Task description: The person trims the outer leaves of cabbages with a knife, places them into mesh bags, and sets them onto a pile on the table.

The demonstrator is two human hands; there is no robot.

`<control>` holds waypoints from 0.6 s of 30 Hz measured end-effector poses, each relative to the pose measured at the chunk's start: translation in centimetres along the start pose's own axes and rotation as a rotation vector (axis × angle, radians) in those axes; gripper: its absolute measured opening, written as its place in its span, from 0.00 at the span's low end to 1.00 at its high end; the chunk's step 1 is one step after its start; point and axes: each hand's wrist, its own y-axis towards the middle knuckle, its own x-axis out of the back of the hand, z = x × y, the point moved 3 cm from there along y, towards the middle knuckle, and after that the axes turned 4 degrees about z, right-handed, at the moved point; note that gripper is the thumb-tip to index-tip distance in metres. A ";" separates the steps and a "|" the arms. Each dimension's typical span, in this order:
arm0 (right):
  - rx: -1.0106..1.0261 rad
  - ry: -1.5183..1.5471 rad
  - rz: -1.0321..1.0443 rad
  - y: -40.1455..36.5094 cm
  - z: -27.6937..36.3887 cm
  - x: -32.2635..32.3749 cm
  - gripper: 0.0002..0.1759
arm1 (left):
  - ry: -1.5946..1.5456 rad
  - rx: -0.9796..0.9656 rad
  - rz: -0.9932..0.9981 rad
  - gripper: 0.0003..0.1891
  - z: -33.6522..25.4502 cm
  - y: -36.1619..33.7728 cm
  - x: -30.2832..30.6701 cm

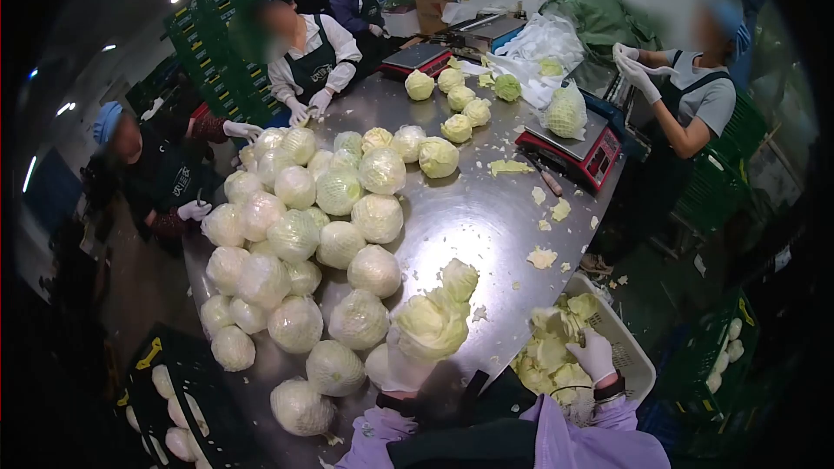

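On my feed: hands well apart. L gloved hand (410, 372) at near side of loose-leafed cabbage (430, 327) on the steel table (469, 226); fingers hidden, can't tell if clamped. R gloved hand (594, 354) down over cut leaves (549, 354) in white basket (645, 373), fingers bent; can't tell if gripping. Step, my judgement: outer-leaf trimming, scraps to basket. Next move prob. calls for R hand back to cabbage, L steadying it, w/o knocking nearby film-wrapped cabbages (295, 324). Further out: knife (551, 182) beside scale (580, 152), approx. four co-workers round far side.
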 end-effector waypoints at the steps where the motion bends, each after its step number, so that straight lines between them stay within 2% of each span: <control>1: 0.070 -0.550 -0.135 -0.6 1.0 0.9 0.17 | -0.011 0.007 -0.003 0.34 0.1 0.1 0.0; 2: 0.137 -0.252 -0.164 -0.4 2.0 0.4 0.21 | 0.084 0.026 -0.031 0.35 0.3 0.3 0.0; 4: -0.144 0.298 -0.056 -0.9 9.3 -0.5 0.25 | 0.313 0.059 -0.102 0.34 0.9 0.3 -1.2; 5: 0.013 0.311 -0.058 -0.8 11.2 -1.9 0.25 | 0.309 0.083 -0.112 0.34 1.5 0.1 -1.5; 6: 0.176 0.323 -0.061 -0.6 12.7 -3.3 0.25 | 0.432 0.057 -0.122 0.30 1.8 -0.1 -1.7; 7: 0.514 0.114 -0.106 -0.5 15.2 -4.1 0.26 | 0.558 0.029 -0.130 0.26 2.0 -0.2 -2.2; 8: 0.528 0.150 -0.071 -1.0 17.2 -4.9 0.24 | 0.700 0.032 -0.034 0.22 1.9 -0.3 -3.1; 9: 0.518 0.155 -0.074 -0.8 17.4 -5.6 0.24 | 0.704 0.043 -0.037 0.22 2.1 -0.6 -2.7; 11: 0.631 -0.031 -0.023 -0.4 17.7 -7.3 0.19 | 0.787 -0.021 -0.106 0.20 1.7 -1.3 -1.6; 12: 0.657 -0.066 -0.074 -0.5 17.9 -7.6 0.16 | 0.770 -0.005 -0.144 0.20 1.6 -1.6 -1.8; 15: 0.639 -0.059 -0.055 -0.5 17.3 -8.1 0.17 | 0.891 -0.028 -0.217 0.20 1.2 -2.1 -1.4; 18: 0.615 0.026 -0.091 0.2 16.5 -8.2 0.15 | 0.990 0.000 -0.204 0.21 1.2 -2.0 -1.2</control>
